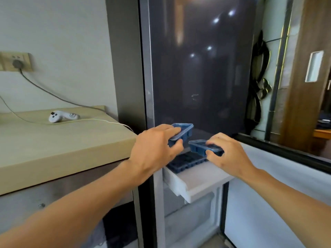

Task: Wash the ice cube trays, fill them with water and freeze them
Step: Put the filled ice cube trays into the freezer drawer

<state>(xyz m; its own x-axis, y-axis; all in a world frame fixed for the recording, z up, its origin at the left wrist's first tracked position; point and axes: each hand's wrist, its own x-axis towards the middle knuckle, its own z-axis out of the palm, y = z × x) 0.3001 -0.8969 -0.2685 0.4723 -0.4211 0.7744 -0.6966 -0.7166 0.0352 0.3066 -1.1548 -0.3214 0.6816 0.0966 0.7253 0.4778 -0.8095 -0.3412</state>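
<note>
My left hand (154,149) grips one blue ice cube tray (184,131) by its near end, thumb below and fingers on top. My right hand (227,153) holds a second blue ice cube tray (197,146) the same way, lower and to the right. Both trays hang above a white freezer drawer (198,181) that is pulled out. A third blue tray (188,161) lies flat in that drawer, partly hidden by my hands. The dark upper fridge door (197,68) is closed behind them.
The lower freezer door (279,185) stands open to the right. A beige countertop (62,145) lies on the left with a white controller (62,116) and cables on it. A wall socket (16,61) is above it. A wooden door (308,77) stands at the far right.
</note>
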